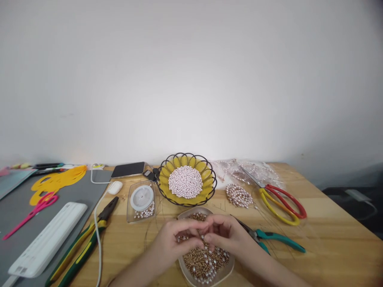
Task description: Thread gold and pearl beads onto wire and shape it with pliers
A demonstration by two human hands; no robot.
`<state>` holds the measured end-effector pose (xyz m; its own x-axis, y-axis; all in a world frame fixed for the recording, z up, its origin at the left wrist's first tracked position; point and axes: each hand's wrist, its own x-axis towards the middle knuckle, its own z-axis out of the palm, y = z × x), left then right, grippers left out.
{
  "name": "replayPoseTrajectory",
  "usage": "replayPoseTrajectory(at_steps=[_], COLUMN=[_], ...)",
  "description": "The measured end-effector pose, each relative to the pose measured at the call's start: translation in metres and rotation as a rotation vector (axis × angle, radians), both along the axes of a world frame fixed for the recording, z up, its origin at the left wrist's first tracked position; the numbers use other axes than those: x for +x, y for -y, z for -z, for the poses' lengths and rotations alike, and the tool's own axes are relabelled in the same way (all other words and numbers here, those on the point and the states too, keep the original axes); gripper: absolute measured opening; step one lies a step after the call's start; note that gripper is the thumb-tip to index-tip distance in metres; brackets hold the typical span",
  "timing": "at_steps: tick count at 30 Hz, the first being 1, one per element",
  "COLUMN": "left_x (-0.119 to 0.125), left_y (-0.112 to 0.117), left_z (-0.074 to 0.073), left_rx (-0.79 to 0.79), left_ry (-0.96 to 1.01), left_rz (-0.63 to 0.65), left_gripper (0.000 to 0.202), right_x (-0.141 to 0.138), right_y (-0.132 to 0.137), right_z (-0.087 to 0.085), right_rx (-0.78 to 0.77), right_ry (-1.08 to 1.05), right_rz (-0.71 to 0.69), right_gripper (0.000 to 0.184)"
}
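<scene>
My left hand (176,235) and my right hand (225,233) meet fingertip to fingertip just above a clear dish (223,275) full of small gold and pearl beads. Both hands have their fingers curled and pinched together; what they pinch is too small to make out. Behind the dish stands a black wire basket (187,158) with a yellow liner, holding a mound of pale pink beads. A thin wire (149,235) loops over the table to the left of my hands.
Teal-handled pliers (278,238) lie right of the dish; red-and-yellow scissors (281,201) and a beaded bundle (238,196) sit behind them. On the left are a thread spool in a clear box (141,198), green-yellow pliers (86,241), a white case (48,238), pink scissors (32,211), a phone (128,169).
</scene>
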<state>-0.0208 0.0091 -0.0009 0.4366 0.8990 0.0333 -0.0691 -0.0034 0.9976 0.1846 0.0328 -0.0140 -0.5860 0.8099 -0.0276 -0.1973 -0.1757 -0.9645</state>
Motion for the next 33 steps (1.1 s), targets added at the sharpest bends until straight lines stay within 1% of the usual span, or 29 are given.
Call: replayPoseTrajectory(at_steps=[3, 5, 8, 11, 17, 22, 25, 29, 31, 33], left_x=[0.0003, 0.0002, 0.0004, 0.0011, 0.0014, -0.0001, -0.0009, -0.0014, -0.0012, -0.0011], left_y=[0.0025, 0.0047, 0.0071, 0.0074, 0.0053, 0.0036, 0.0028, 0.0016, 0.0010, 0.0009], left_z=[-0.0020, -0.0030, -0.0040, -0.0053, -0.0065, -0.0050, -0.0043, -0.0039, -0.0051, -0.0076], left_rx=[-0.015, -0.037, -0.085, -0.121, -0.126, -0.100, -0.071, 0.004, 0.037, 0.063], left_ry=[-0.018, -0.026, -0.024, -0.021, -0.018, -0.013, -0.014, -0.001, 0.009, 0.019], left_rz=[-0.001, -0.026, -0.049, -0.042, -0.041, -0.070, -0.091, -0.166, -0.203, -0.241], left_gripper=[0.031, 0.039, 0.059, 0.065, 0.058, 0.051, 0.044, 0.039, 0.037, 0.031], right_x=[-0.0012, -0.0018, -0.0026, -0.0034, -0.0033, -0.0022, -0.0004, 0.0034, 0.0044, 0.0043], right_y=[0.0033, 0.0050, 0.0057, 0.0052, 0.0042, 0.0023, 0.0011, -0.0026, -0.0037, -0.0033], right_z=[-0.0031, -0.0038, -0.0035, -0.0038, -0.0056, -0.0074, -0.0075, -0.0051, -0.0038, -0.0027], right_rx=[0.018, 0.034, 0.048, 0.044, 0.064, 0.068, 0.064, 0.038, 0.025, 0.022], right_ry=[0.033, 0.053, 0.071, 0.069, 0.066, 0.043, 0.025, 0.027, 0.038, 0.046], right_rz=[0.011, 0.030, 0.045, 0.034, 0.081, 0.152, 0.223, 0.309, 0.321, 0.325], right_gripper=[0.024, 0.023, 0.020, 0.018, 0.017, 0.019, 0.018, 0.026, 0.029, 0.035])
